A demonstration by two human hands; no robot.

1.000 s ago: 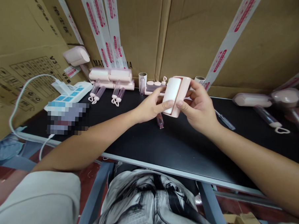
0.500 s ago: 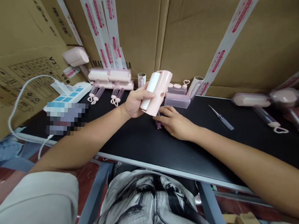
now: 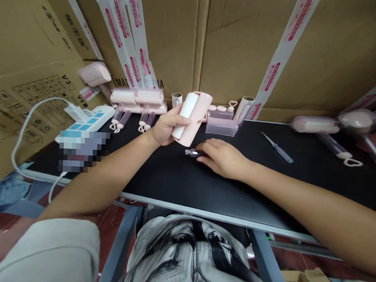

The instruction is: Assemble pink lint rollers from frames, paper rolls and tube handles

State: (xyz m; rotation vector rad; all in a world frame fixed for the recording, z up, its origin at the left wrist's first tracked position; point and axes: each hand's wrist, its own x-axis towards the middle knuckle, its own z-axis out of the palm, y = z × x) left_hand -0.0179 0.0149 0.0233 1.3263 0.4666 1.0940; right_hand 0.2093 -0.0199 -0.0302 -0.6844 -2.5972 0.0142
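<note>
My left hand (image 3: 167,127) is closed around a pink lint roller head (image 3: 197,116) with a white roll in it, held tilted above the black table. A small hole shows in the pink shell's side. Lower and to the right, my right hand (image 3: 220,157) grips a clear purplish handle (image 3: 192,153) close to the tabletop. The handle's slotted end points left, and the fingers cover the rest of it. Behind the hands lie a translucent purple cover (image 3: 222,126), small pink end pieces (image 3: 221,108) and a cardboard-cored roll (image 3: 245,108).
Assembled lint rollers (image 3: 151,97) stand at the back left, others (image 3: 316,125) at the right. A screwdriver (image 3: 277,148) lies right of my right hand. A white power strip (image 3: 86,122) with a cable is on the left. Cardboard boxes (image 3: 235,47) wall the back.
The clear handle has been turned and lifted in my right hand, its end now pointing left rather than toward me. My left hand with the roller head has shifted slightly left.
</note>
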